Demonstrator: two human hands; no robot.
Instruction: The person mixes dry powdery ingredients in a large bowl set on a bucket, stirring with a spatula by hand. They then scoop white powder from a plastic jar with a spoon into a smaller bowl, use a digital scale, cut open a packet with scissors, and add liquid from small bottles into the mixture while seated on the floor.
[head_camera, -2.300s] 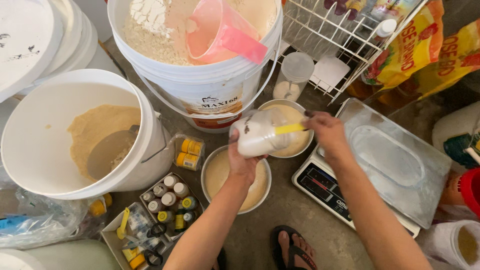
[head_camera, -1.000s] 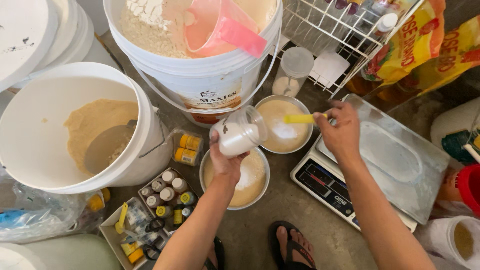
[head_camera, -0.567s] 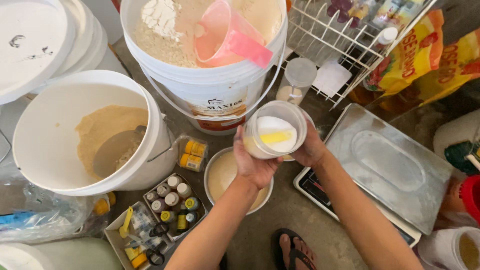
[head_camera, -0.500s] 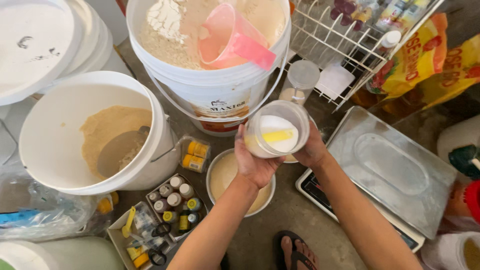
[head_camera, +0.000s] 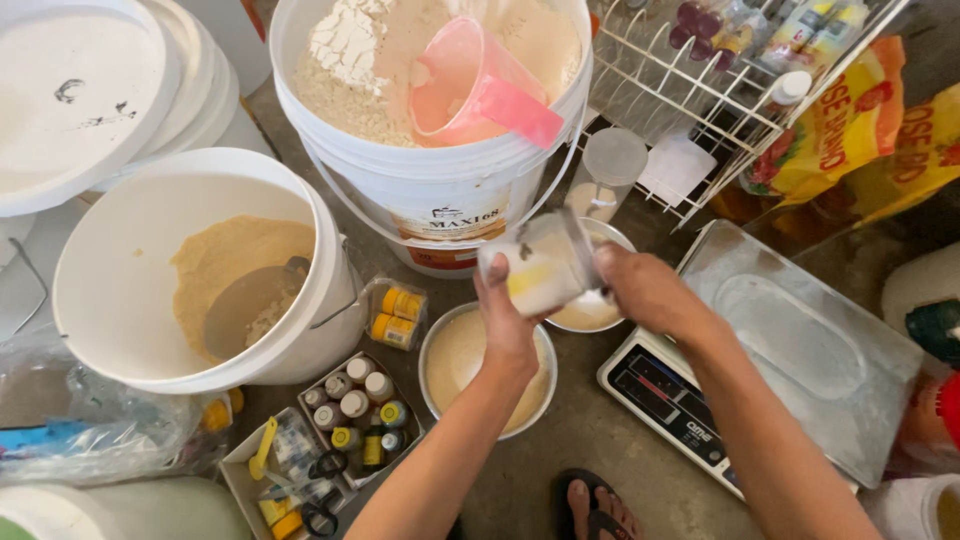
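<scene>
Both hands on one clear plastic tub (head_camera: 540, 265): left hand (head_camera: 508, 322) wraps it from below, fingers clenched round its near side, while the right hand (head_camera: 645, 290) grips its far edge, fingers closed on the wall. The tub sits tilted between the two sets of fingertips, mouth leaning away from the left palm toward the small bowl (head_camera: 590, 310) just beneath the right fingers. A wider bowl of batter (head_camera: 460, 360) lies under the left wrist.
</scene>
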